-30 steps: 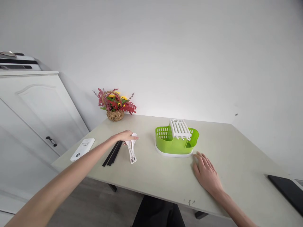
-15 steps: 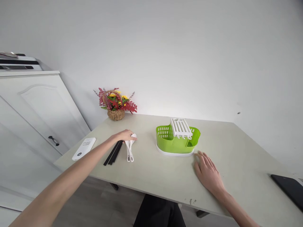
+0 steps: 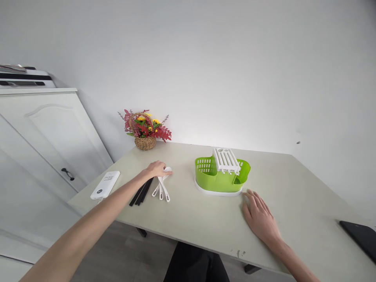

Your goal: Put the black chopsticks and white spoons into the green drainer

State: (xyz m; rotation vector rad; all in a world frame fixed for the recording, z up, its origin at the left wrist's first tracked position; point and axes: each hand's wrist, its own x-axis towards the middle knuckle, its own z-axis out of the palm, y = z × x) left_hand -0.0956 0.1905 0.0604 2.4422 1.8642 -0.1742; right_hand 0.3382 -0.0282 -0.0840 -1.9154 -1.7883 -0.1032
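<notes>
My left hand (image 3: 156, 169) is closed over the bowl ends of several white spoons (image 3: 161, 188), its fingertips partly hidden. The spoon handles fan out toward the table's front edge. Just left of them lie black chopsticks (image 3: 141, 192), their far ends under my left hand and wrist. My right hand (image 3: 258, 213) lies open and flat on the table, its fingertips close to the white base of a green plastic basket (image 3: 219, 181). A white slotted rack (image 3: 226, 159) sits across the basket's middle.
A wicker basket of artificial flowers (image 3: 146, 142) stands at the table's back left. A white power bank (image 3: 105, 185) lies at the left edge, a black phone-like object (image 3: 360, 239) at the right. A white cabinet (image 3: 53, 137) stands left of the table (image 3: 199, 223).
The spoon handles have spread apart; one more handle now shows at the left. My left hand stays over the bowl ends. My right hand keeps its place, and the view has shifted slightly.
</notes>
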